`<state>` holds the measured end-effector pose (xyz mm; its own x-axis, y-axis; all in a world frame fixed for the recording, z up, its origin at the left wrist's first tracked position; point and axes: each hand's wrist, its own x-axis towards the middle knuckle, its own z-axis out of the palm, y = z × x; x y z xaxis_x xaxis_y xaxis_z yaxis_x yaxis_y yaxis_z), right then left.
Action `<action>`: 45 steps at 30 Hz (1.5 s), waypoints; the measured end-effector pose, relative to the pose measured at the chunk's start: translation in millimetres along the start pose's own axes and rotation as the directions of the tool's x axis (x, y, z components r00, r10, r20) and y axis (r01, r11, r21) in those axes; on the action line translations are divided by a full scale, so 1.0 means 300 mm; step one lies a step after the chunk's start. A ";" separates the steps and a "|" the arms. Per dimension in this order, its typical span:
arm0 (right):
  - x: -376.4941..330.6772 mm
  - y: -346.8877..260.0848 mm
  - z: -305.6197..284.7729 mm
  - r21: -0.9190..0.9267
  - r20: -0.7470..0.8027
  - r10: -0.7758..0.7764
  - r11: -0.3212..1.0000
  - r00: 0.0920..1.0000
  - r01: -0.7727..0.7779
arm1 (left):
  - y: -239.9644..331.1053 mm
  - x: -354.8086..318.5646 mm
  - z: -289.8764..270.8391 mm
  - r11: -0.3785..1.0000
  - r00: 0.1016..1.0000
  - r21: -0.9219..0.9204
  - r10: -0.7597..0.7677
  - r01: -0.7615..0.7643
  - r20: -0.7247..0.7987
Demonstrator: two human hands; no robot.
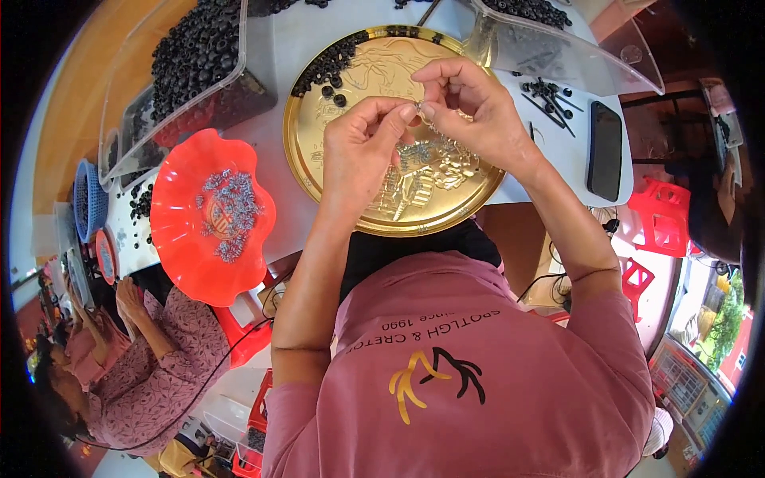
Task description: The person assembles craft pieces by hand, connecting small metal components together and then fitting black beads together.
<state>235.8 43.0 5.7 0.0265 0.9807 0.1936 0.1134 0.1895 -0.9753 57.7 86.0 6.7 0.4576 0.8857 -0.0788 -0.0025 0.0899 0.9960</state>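
Observation:
My left hand [360,151] and my right hand [480,111] meet above a round gold tray [307,135]. Both pinch a small silvery metal piece [420,106] between thumb and forefinger. Its exact kind is too small to make out. Beneath my hands, on the embossed tray, lies a scatter of small silvery metal parts [446,150], partly hidden. Black round parts [340,100] gather along the tray's far left side. Left of the tray, a wavy-edged red dish [182,247] holds a heap of similar silvery parts [231,209].
Clear plastic bins with black parts [195,60] stand at the far left and far right. Black rods [550,107] and a dark phone [605,151] lie on the right. A blue basket [90,199] is at the left edge. Another person [159,366] sits at left; red stools [661,215] stand right.

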 end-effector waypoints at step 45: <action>0.013 0.049 -0.030 0.460 0.041 0.259 0.853 0.965 -0.249 | -0.003 0.031 0.025 0.990 0.990 -0.139 -0.018 0.038 0.142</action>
<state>246.4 49.3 -6.8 0.0141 0.9974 -0.0703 -0.3666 -0.0603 -0.9284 68.7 90.8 5.4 0.5795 0.8100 -0.0896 -0.1087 0.1858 0.9766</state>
